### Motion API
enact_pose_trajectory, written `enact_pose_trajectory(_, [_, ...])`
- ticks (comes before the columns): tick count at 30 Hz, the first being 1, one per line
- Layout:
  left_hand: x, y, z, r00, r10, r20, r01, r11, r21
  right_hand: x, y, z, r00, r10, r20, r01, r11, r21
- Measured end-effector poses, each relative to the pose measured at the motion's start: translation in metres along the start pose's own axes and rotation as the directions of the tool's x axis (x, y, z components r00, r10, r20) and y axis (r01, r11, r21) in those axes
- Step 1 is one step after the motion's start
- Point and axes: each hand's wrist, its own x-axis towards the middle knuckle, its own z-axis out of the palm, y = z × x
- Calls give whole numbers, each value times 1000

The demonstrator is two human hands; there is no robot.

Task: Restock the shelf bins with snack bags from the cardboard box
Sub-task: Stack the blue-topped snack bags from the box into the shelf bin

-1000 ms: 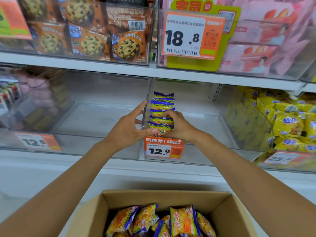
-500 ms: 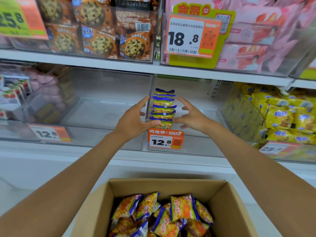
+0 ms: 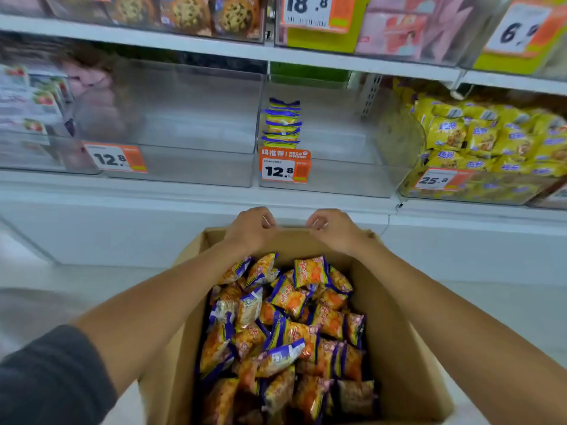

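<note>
Two hands over the cardboard box (image 3: pixel 395 348)
Left hand (image 3: pixel 250 230) and right hand (image 3: pixel 334 230) curled, grasping nothing; six snack bags (image 3: pixel 283 124) stacked in the bin (image 3: pixel 331 179) beyond them

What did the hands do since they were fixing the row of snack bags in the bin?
Both hands let go and pulled back down: left hand and right hand now sit empty at the cardboard box far rim. The row of snack bags stayed standing in the clear bin.

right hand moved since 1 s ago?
Yes. The right hand has come down from the snack stack, past the 12.8 price tag, toward the box.
</note>
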Motion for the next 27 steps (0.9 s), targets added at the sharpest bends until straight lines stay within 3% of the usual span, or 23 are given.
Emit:
enact_pose_trajectory(3, [-18, -40, 23, 985, -136, 109, 138, 990, -8, -17, 32, 42, 968, 116, 221, -116, 993, -16])
enact_pose_trajectory(7, [-27, -83, 46, 954, -264, 143, 260, 964, 50, -23, 65, 83, 945, 186, 269, -183, 982, -39])
enact_pose_trajectory(12, [-45, -106, 74, 876, -302, 375, 173, 924, 342, -27, 74, 121, 903, 165, 396, -172, 985, -17])
enact_pose_trajectory(14, [-52, -105, 87, 884, -278, 377, 133, 921, 366, -28, 72, 125, 902, 171, 395, -199, 980, 29])
enact_pose_trajectory(17, [-55, -93, 90, 958, -204, 200, 165, 966, 198, -33, 66, 126, 920, 146, 365, -205, 970, 131])
enact_pose_trajectory(19, [-52, -77, 81, 937, -308, 165, 317, 948, -31, -39, 54, 125, 915, 106, 388, -228, 932, 282])
enact_pose_trajectory(20, [-50, -69, 75, 898, -384, 216, 423, 888, -181, -42, 47, 125, 913, 89, 398, -233, 915, 329])
enact_pose_trajectory(22, [-51, -51, 58, 783, -474, 402, 618, 667, -416, -45, 36, 128, 941, 58, 335, -175, 927, 332])
enact_pose_trajectory(23, [-50, -46, 50, 750, -478, 457, 659, 600, -454, -44, 34, 128, 965, 53, 258, -135, 940, 313])
enact_pose_trajectory(25, [-48, -48, 38, 756, -450, 475, 646, 630, -431, -44, 31, 123, 974, 139, 180, -199, 904, 379])
enact_pose_trajectory(27, [-51, -53, 33, 795, -395, 462, 574, 735, -361, -47, 30, 114, 917, 236, 322, -391, 690, 609])
